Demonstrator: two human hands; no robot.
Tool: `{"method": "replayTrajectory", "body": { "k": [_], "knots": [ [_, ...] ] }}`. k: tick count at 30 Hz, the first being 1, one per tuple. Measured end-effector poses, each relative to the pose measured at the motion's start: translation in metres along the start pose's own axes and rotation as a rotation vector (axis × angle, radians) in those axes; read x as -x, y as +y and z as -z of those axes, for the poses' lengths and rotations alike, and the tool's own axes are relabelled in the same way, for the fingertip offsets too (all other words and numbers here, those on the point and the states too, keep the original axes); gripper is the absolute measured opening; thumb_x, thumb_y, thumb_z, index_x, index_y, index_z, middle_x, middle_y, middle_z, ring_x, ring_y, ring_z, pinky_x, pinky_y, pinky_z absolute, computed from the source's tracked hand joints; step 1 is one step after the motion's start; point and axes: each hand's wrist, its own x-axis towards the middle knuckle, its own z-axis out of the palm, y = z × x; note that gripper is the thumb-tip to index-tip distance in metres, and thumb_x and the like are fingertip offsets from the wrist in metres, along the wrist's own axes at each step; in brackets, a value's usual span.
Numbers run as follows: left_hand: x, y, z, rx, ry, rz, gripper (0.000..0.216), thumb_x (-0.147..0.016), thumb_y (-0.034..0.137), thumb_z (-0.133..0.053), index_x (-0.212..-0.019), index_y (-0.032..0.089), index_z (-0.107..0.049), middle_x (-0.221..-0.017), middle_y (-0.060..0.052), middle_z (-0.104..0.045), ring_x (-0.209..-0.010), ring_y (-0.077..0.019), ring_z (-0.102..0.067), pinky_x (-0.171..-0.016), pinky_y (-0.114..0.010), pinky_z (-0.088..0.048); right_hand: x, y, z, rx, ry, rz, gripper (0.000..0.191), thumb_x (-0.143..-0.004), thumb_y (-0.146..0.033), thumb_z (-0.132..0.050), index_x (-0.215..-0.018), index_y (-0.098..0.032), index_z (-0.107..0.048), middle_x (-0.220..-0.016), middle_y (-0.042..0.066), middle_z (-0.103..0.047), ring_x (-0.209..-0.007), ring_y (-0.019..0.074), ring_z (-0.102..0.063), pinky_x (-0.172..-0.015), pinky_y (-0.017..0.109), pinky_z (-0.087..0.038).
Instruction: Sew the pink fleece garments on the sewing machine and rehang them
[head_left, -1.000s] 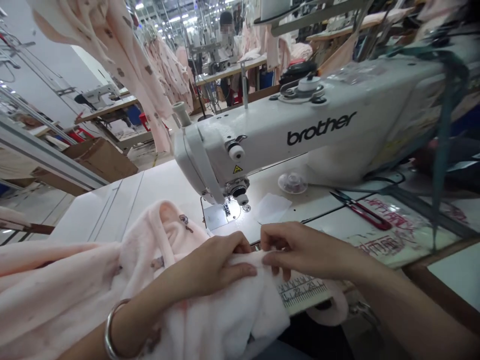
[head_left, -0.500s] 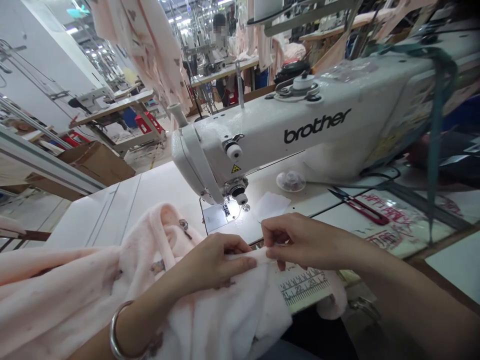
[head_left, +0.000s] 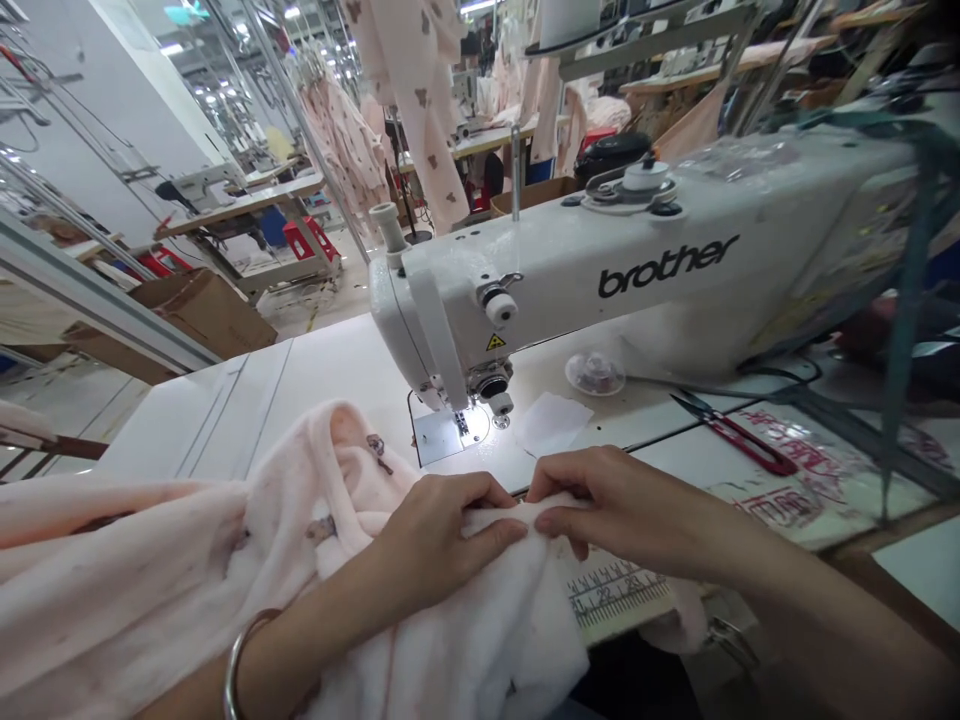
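Observation:
Soft pale pink fleece fabric [head_left: 285, 560] with small printed figures drapes over the front of the sewing table and down toward my lap. My left hand [head_left: 457, 535] pinches its upper edge between thumb and fingers, and a metal bangle circles that wrist. Close beside it, my right hand [head_left: 600, 505] grips the same edge, thumb toward the left thumb. Both hands are in front of the sewing machine [head_left: 555, 270], whose lit needle area [head_left: 469, 428] lies just beyond them. The fabric edge is apart from the needle plate.
Red-handled thread snips [head_left: 750, 440] lie to the right on the table. A clear bobbin dish [head_left: 595, 373] and a white scrap [head_left: 555, 422] rest under the machine arm. A printed ruler [head_left: 619, 595] runs along the front edge. A cardboard box [head_left: 202, 315] stands on the floor at left.
My right hand has closed more fully on the fabric edge, its thumb now lying along it near the left thumb. The view has shifted slightly, and the hanging pink fabric behind has swung right.

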Motion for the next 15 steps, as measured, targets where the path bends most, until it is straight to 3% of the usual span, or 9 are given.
{"method": "replayTrajectory", "body": {
  "k": [3,9,15],
  "knots": [
    [-0.001,-0.003,0.004,0.035,-0.054,0.025,0.024,-0.084,0.039,-0.055,-0.09,0.02,-0.068,-0.073,0.001,-0.066,-0.062,-0.011,-0.055,-0.059,-0.021,-0.042,-0.011,0.007,0.0,-0.082,-0.046,0.004,0.01,-0.082,-0.025,-0.055,-0.079,-0.018,-0.061,-0.063,-0.002,-0.06,-0.06,0.0122,-0.059,-0.055,0.022,-0.041],
    [-0.021,-0.016,0.014,-0.011,0.042,0.219,0.027,-0.084,0.042,-0.048,-0.075,0.017,-0.057,-0.056,0.002,-0.055,-0.044,-0.0102,-0.051,-0.042,-0.018,-0.036,-0.057,0.005,0.006,-0.075,-0.107,-0.024,0.011,-0.079,-0.027,-0.054,-0.074,-0.017,-0.055,-0.063,-0.002,-0.06,-0.05,0.0101,-0.055,-0.047,0.02,-0.039],
    [-0.041,-0.032,0.03,0.027,0.144,0.312,0.024,-0.076,0.038,-0.055,-0.066,0.017,-0.051,-0.052,0.004,-0.05,-0.043,-0.0088,-0.05,-0.039,-0.015,-0.033,-0.088,-0.012,0.015,0.037,0.026,-0.141,0.023,-0.072,-0.031,-0.061,-0.064,-0.019,-0.045,-0.057,-0.002,-0.055,-0.045,0.0091,-0.049,-0.047,0.022,-0.038]
  ]
}}
